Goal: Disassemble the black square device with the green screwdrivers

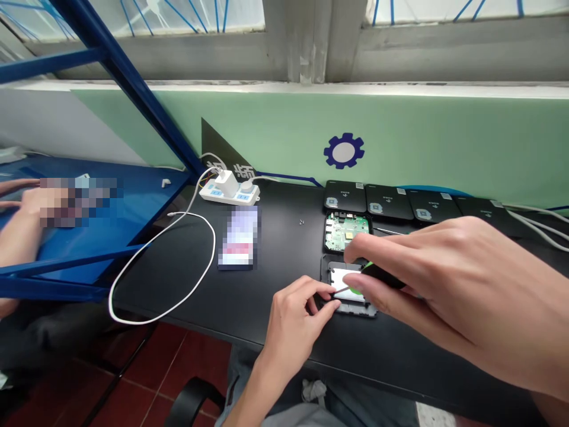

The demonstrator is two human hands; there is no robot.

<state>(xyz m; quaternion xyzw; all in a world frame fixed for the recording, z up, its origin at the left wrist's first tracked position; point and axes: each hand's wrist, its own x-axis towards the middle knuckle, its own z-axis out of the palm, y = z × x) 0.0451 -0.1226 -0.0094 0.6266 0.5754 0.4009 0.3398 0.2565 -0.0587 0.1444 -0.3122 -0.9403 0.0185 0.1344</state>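
My right hand [444,284] is closed around a black and green screwdriver [382,276], whose thin shaft points left and down over an open dark case part [351,309] with a white plate [340,279] inside. At the left edge of this part, my left hand [297,320] has thumb and index finger pinched close to the screwdriver's tip. Whatever lies between those fingertips is too small to make out. Directly behind sits a black case half with a green circuit board [347,230], partly covered by my right hand's fingers.
Several black boxes [389,201] line the wall. Tiny screws [301,222] lie left of the board. A phone [239,237], a power strip [229,193] and a looped white cable [213,237] are farther left. Another person's hands [33,207] are at the blue table [111,225].
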